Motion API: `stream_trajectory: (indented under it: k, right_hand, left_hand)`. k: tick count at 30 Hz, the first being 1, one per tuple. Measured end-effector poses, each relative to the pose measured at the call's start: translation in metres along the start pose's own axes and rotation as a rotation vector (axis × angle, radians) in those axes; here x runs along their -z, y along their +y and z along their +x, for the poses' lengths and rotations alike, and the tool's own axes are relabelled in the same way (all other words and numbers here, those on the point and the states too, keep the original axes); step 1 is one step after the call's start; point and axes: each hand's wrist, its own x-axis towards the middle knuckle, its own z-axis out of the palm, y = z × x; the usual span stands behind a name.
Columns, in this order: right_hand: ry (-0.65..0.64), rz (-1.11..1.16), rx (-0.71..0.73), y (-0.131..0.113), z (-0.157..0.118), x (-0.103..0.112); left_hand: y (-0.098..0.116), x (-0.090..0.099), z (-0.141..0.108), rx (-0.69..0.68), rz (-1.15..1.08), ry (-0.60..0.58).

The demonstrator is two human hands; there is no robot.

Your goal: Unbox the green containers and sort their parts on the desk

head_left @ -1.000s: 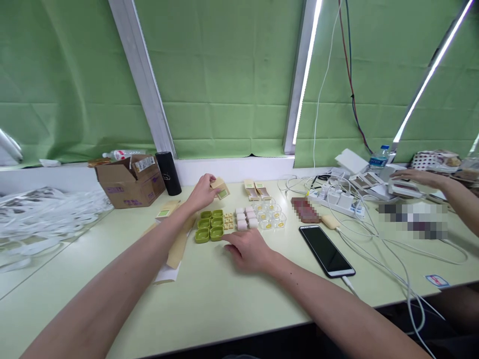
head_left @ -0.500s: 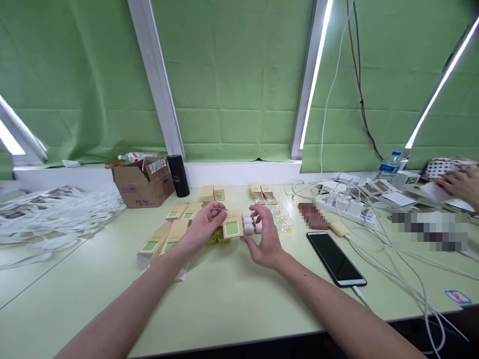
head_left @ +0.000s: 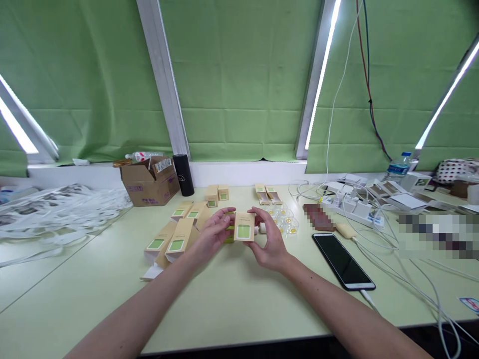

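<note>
A small tan cardboard box [head_left: 244,225] with a green window is upright in front of me. My right hand [head_left: 270,244] grips it between thumb and fingers at its lower and upper edges. My left hand [head_left: 214,233] is at the box's left side, fingers apart; any light touch there is hard to make out. Small green containers [head_left: 229,235] show partly behind it. White rounded pieces [head_left: 263,228] are mostly hidden behind the box and my right hand. To the left lie several similar tan boxes [head_left: 181,236], some with open flaps.
More tan boxes [head_left: 212,193] and two opened ones [head_left: 262,193] are farther back. Clear plastic cups [head_left: 288,223] stand right of my hands. A phone [head_left: 342,260], cables and a power strip [head_left: 354,207] occupy the right. White straps [head_left: 63,214] and a carton [head_left: 149,187] are left.
The box has passed from my left hand's pinch into my right hand's grip and stands more upright. My left fingers have loosened. The other person's hand at far right has left view.
</note>
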Motion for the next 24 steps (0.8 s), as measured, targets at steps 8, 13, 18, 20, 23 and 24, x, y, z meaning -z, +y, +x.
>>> stream_trajectory:
  k: [8,13,18,20,23,24]
  right_hand:
    - [-0.009,0.024,0.063,-0.001,0.000,0.003]
    - [-0.020,0.007,0.026,-0.001,0.001,0.003]
    - [0.071,0.014,-0.073,0.002,0.003,0.002]
    - [0.104,0.035,-0.119,0.003,0.005,0.002]
    - [0.105,0.081,-0.152,0.003,0.006,0.004]
    - [0.096,0.094,-0.152,0.003,0.006,0.005]
  left_hand:
    - [-0.001,0.001,-0.001,0.133,-0.049,-0.283]
    - [-0.002,-0.007,-0.003,-0.013,0.169,-0.109]
    - [-0.007,-0.011,-0.006,-0.361,0.782,0.254]
    - [-0.011,-0.009,-0.009,-0.517,1.035,0.265]
    - [-0.017,-0.007,-0.012,-0.644,1.244,0.205]
    - [-0.019,-0.007,-0.012,-0.661,1.283,0.196]
